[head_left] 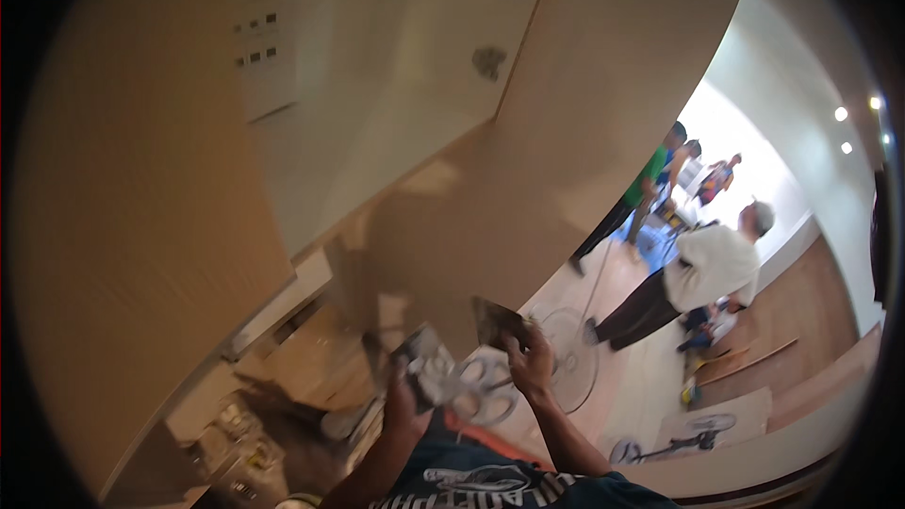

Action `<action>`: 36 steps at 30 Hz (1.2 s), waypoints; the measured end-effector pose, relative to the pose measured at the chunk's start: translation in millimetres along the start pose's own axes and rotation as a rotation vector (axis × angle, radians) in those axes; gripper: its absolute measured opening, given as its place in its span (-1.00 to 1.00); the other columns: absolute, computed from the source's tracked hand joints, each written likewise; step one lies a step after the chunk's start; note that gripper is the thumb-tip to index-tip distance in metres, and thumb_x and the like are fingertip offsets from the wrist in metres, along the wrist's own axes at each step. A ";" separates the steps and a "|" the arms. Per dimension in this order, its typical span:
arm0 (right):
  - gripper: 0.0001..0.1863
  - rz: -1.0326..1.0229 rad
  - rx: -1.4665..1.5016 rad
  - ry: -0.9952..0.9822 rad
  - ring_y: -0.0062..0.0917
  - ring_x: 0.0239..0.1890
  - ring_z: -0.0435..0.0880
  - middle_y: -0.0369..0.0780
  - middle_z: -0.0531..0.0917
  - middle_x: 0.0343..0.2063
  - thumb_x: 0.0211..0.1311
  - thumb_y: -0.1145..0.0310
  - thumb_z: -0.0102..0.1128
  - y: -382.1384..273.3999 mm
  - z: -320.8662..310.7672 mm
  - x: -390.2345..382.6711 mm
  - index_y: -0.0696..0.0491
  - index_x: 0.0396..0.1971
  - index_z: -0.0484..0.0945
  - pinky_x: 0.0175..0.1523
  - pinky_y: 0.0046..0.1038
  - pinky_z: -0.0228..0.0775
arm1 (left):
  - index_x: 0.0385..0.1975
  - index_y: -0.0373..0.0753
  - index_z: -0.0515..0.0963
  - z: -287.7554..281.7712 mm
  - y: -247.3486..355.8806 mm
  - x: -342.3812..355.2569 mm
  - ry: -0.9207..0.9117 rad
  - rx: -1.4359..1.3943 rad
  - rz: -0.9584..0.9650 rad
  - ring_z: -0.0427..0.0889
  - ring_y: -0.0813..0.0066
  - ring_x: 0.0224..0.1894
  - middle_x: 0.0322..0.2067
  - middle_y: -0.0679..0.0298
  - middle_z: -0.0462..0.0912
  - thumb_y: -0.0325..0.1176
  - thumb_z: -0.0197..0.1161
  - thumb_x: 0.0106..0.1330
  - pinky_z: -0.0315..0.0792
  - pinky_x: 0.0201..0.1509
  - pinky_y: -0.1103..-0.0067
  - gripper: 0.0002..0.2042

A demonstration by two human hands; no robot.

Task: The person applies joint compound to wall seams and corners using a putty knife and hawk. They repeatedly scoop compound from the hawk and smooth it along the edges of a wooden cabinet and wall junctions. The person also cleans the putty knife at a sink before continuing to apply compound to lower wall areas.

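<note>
My left hand (pixel 403 401) grips a square metal plate (pixel 424 358) loaded with grey, putty-like paste. To its right, my right hand (pixel 530 363) is closed on a flat metal scraper (pixel 500 319), its dark blade raised beside the plate. Both tools are held low in front of a beige panel (pixel 405 226), separate from each other. Above is a pale cabinet interior (pixel 377 66) with two metal hinges (pixel 488 63) and small dark slots at its upper left.
Several people stand at the right by a bright opening, one in a white top (pixel 712 264), one in green (pixel 646 174). A round fan (pixel 561 368) is on the pale floor. A board (pixel 716 415) lies at lower right. Cluttered materials (pixel 245 443) fill the lower left.
</note>
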State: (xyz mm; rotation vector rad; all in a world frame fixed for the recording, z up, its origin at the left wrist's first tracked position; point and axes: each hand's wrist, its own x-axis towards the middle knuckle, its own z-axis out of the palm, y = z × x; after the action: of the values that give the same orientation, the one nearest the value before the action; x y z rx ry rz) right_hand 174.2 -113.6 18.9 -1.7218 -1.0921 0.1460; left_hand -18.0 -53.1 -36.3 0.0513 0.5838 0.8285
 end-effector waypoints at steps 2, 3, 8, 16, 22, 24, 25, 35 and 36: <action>-0.76 -0.086 -0.143 0.001 -0.30 -0.31 0.65 -0.11 0.67 -0.37 0.17 0.57 0.16 -31.2 -2.1 -30.7 0.14 -0.13 0.55 -0.20 -0.33 0.45 | 0.16 -0.17 0.36 -11.1 -13.5 19.7 -0.047 -0.044 0.028 0.52 0.29 0.08 0.06 0.18 0.49 -0.14 0.00 0.42 0.42 0.17 0.33 -0.60; -0.74 -0.118 -0.244 0.018 -0.31 -0.31 0.67 -0.10 0.68 -0.37 0.16 0.59 0.17 -43.4 -15.4 -50.0 0.15 -0.13 0.55 -0.18 -0.32 0.46 | 0.15 -0.17 0.36 -17.5 -27.7 28.8 -0.076 -0.026 -0.031 0.56 0.30 0.03 0.04 0.17 0.51 -0.15 -0.01 0.43 0.46 0.14 0.36 -0.62; -0.57 -0.095 -0.015 -0.161 -0.43 -0.24 0.68 -0.11 0.66 -0.20 0.13 0.71 0.09 -8.7 -16.8 -84.3 0.15 0.05 0.51 -0.16 -0.50 0.49 | 0.08 -0.20 0.41 45.3 -34.1 -10.5 -0.019 0.172 -0.059 0.66 0.34 -0.14 -0.07 0.20 0.58 -0.10 -0.01 0.43 0.56 0.00 0.41 -0.63; -0.76 1.158 1.672 0.105 -0.75 -0.38 0.61 -0.32 0.61 -0.27 0.31 0.47 0.10 89.9 -66.2 -122.3 0.06 -0.04 0.44 -0.42 -0.79 0.49 | 0.01 -0.21 0.44 15.2 -84.1 24.5 0.114 0.349 -0.072 0.62 0.36 -0.10 -0.09 0.24 0.57 -0.07 0.00 0.41 0.56 -0.11 0.25 -0.64; -0.69 1.254 1.829 0.100 -0.45 -0.19 0.67 -0.17 0.62 -0.11 0.43 0.27 -0.11 162.5 -54.3 -178.5 0.11 0.02 0.42 -0.16 -0.46 0.62 | 0.00 -0.27 0.46 -16.5 -155.3 20.4 -0.071 0.684 -0.051 0.57 0.46 -0.03 -0.03 0.23 0.54 -0.06 0.04 0.41 0.53 -0.05 0.44 -0.60; -0.64 1.379 2.223 0.408 -0.33 -0.08 0.66 -0.09 0.60 -0.04 0.43 0.24 -0.14 203.8 -55.0 -192.8 0.15 0.07 0.40 0.01 -0.30 0.58 | 0.14 -0.38 0.40 21.3 -145.5 -15.7 -0.142 0.683 -0.158 0.40 0.45 0.14 0.09 0.20 0.48 -0.11 0.04 0.43 0.17 0.28 0.58 -0.52; -0.63 1.188 1.887 0.204 -0.33 -0.07 0.65 -0.08 0.60 -0.04 0.44 0.24 -0.14 194.4 -57.8 -186.3 0.15 0.08 0.39 0.04 -0.29 0.56 | 0.15 -0.38 0.40 12.8 -146.2 -12.9 -0.172 0.652 -0.140 0.40 0.46 0.14 0.09 0.20 0.48 -0.12 0.04 0.43 0.16 0.28 0.58 -0.53; -0.80 0.895 0.995 0.078 -0.56 -0.26 0.59 -0.24 0.61 -0.26 0.37 0.30 0.08 123.9 22.5 -115.7 0.09 -0.14 0.45 -0.13 -0.50 0.50 | 0.09 -0.30 0.43 -46.4 -102.7 -2.8 -0.029 0.515 -0.150 0.52 0.52 0.03 -0.06 0.26 0.57 -0.13 0.11 0.40 0.32 0.15 0.58 -0.59; -0.81 0.813 1.033 0.047 -0.59 -0.28 0.59 -0.24 0.60 -0.27 0.37 0.30 0.08 115.4 28.2 -109.9 0.08 -0.15 0.45 -0.14 -0.50 0.50 | 0.06 -0.30 0.44 -36.3 -91.7 -3.5 -0.058 0.484 -0.144 0.56 0.52 -0.03 -0.11 0.28 0.60 -0.13 0.11 0.40 0.37 0.10 0.59 -0.61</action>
State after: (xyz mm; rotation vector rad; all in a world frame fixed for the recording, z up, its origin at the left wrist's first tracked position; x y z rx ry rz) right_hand 163.2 -177.6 -129.3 -1.0775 -0.1065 0.9823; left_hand 24.0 -124.9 -89.6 0.4684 0.7138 0.5302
